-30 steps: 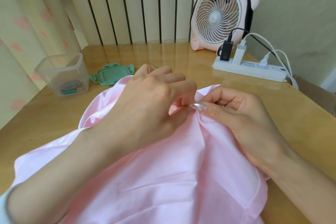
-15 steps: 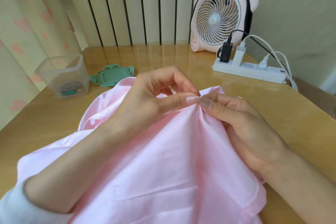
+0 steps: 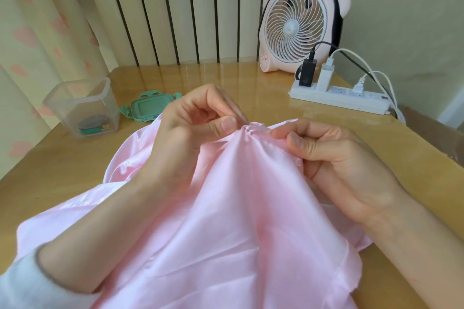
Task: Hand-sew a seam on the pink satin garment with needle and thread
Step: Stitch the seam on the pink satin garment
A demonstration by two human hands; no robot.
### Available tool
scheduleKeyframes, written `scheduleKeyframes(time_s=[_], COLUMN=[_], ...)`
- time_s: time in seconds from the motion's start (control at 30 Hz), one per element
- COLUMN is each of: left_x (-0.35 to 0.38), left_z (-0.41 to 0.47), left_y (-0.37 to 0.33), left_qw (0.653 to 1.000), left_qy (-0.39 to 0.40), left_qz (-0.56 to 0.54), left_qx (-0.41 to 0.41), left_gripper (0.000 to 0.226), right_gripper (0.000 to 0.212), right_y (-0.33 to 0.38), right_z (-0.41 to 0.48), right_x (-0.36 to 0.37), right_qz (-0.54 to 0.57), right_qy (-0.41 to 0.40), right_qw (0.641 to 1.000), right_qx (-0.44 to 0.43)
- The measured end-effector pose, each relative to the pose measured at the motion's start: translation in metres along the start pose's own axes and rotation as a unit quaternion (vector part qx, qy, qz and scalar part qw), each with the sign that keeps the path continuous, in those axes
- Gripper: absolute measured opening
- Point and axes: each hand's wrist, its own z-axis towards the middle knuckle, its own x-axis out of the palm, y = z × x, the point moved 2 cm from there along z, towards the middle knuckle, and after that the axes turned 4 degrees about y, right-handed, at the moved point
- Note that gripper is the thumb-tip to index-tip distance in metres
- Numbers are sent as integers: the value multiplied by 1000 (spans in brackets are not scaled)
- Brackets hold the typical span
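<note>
At the peak of the pink satin garment (image 3: pixel 226 221), left hand (image 3: pixel 195 130) pinches fabric, right hand (image 3: pixel 339 163) grips the fold; few stitches show, seam likely unfinished.

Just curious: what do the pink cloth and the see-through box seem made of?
Pink cloth: likely satin, smooth, with soft sheen and fluid folds. See-through box: probably clear plastic, faintly frosted; its contents show through the walls.

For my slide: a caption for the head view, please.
Left hand and right hand pinch a gathered fold of the pink satin garment.
</note>
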Motion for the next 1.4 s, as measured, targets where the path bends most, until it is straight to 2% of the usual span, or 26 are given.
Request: scheduleKeyframes(time_s=[0.13,0.4,0.5,0.6,0.77,0.9,1.13,1.4], left_x=[-4,-17,-25,-27,-24,-26,-39,-56], left_z=[2,7,11,13,13,13,18,21], left_y=[-2,-10,-18,-20,-20,-21,-27,-33], left_qw=[999,999,998,998,999,999,999,990], left_qy=[-9,-28,-27,-14,18,-8,-35,-112], left_qz=[-51,33,39,48,-26,-28,16,67], left_qx=[-4,22,43,37,31,21,34,53], left_gripper=[16,15,15,15,10,15,17,21], right_gripper=[18,16,31,30,44,63,69,51], right_y=[4,9,15,17,16,17,23,26], right_z=[0,-1,-2,-5,-2,3,6,4], right_x=[-3,-10,-12,-9,-16,-30,-41,-39], right_qz=[-20,-42,-45,-63,-111,-140,-151,-142], right_qy=[9,13,29,51,66,66,80,55], right_qw=[1000,999,998,996,991,988,985,988], right_qx=[-16,-21,-18,-22,-22,-23,-29,-18])
